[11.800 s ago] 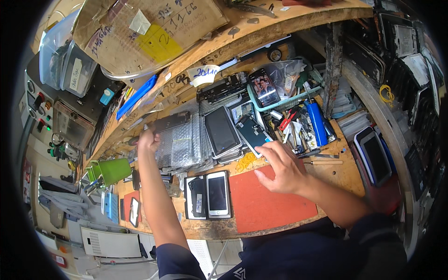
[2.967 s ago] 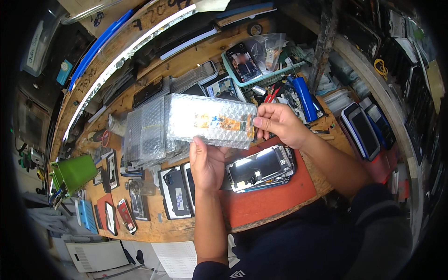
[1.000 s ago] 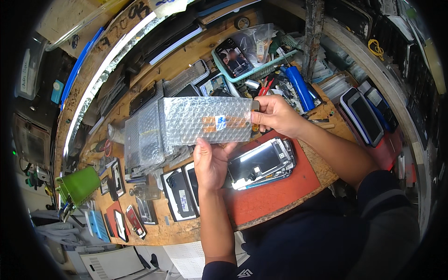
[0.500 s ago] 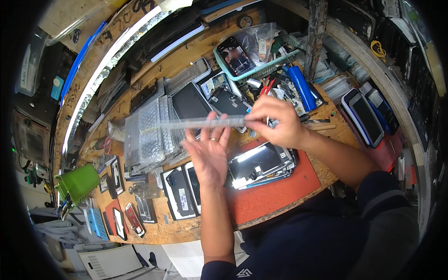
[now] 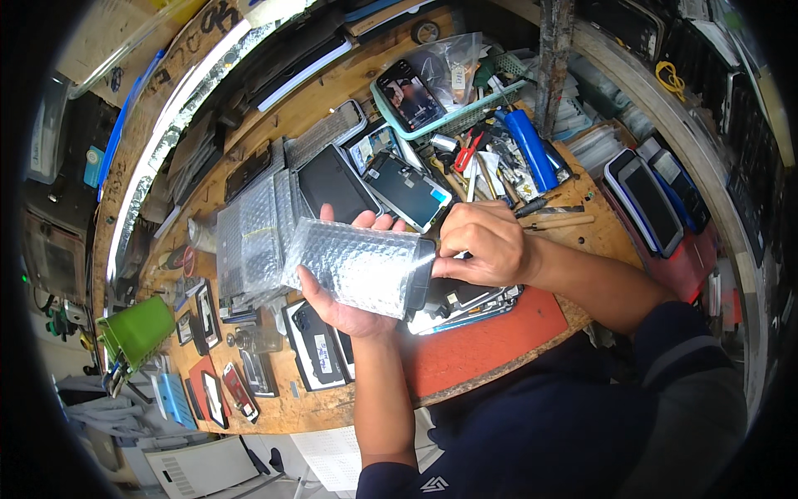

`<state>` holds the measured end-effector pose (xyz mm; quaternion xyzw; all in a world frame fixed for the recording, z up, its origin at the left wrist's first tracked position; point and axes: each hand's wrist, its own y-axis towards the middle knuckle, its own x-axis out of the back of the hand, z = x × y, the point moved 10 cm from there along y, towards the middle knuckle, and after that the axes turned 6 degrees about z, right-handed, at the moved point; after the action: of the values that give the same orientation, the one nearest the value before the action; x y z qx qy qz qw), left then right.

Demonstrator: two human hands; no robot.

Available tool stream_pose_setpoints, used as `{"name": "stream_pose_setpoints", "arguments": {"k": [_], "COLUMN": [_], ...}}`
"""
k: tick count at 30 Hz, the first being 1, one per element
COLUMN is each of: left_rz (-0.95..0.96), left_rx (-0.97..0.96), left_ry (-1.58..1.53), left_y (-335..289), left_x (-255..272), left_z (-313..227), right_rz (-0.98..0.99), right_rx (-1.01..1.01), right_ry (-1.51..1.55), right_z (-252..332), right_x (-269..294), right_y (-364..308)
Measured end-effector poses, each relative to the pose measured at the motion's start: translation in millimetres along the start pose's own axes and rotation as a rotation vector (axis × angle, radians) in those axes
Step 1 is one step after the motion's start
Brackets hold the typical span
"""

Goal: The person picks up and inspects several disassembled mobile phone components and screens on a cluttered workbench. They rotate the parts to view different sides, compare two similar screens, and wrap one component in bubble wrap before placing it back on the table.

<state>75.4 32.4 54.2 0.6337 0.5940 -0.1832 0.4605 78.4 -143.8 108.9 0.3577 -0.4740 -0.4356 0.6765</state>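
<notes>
A clear bubble-wrap pouch (image 5: 353,264) lies across my left hand (image 5: 359,320), with the thumb over its near edge and the fingertips showing past the far edge. A dark flat panel (image 5: 422,274), perhaps a phone screen, sticks out of the pouch's right end. At that end my right hand (image 5: 486,243) is closed in a pinch; its fingertips partly hide what they grip, which looks like the panel's edge. Below the hands, a stack of phone screens (image 5: 474,303) rests on an orange mat (image 5: 499,341), partly covered by the pouch.
More bubble-wrap pouches (image 5: 249,245) are piled left of my hands. A turquoise basket (image 5: 449,126) holding a phone stands behind, near a blue cylinder (image 5: 532,150) and red-handled pliers (image 5: 470,151). A green bin (image 5: 137,326) is at far left, and boxed phones (image 5: 317,345) lie nearer.
The pouch, edge-on before, has tilted to show its broad face and come down onto my left hand. My left fingers have curled round it; my right hand has lowered slightly.
</notes>
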Motion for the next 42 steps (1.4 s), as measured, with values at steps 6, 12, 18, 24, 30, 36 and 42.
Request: {"name": "stream_pose_setpoints", "arguments": {"k": [6, 12, 18, 24, 30, 36, 42], "left_rz": [0.059, 0.052, 0.074, 0.017, -0.264, -0.758, -0.65], "left_rx": [0.046, 0.107, 0.136, 0.147, -0.232, -0.197, -0.091], "left_ry": [-0.021, 0.174, 0.538, 0.626, 0.987, 1.473, 1.338], "left_y": [0, -4, -9, -9, -20, -49, -38], "left_x": [-8, -6, -5, -25, -18, 11, 51], "left_z": [7, 19, 19, 5, -135, -272, -293], "right_rz": [0.012, 0.086, 0.201, 0.162, 0.293, 0.269, 0.261], "right_rx": [-0.035, -0.184, -0.098, -0.349, -0.235, -0.341, -0.303], "right_ry": [0.041, 0.006, -0.151, 0.24, 0.234, 0.212, 0.126], "right_z": [-4, -18, 1, -19, -15, -37, -35], "right_x": [-2, -10, -25, -21, -19, -1, -3], "right_y": [-1, 6, 5, 2, 13, 12, 15]}}
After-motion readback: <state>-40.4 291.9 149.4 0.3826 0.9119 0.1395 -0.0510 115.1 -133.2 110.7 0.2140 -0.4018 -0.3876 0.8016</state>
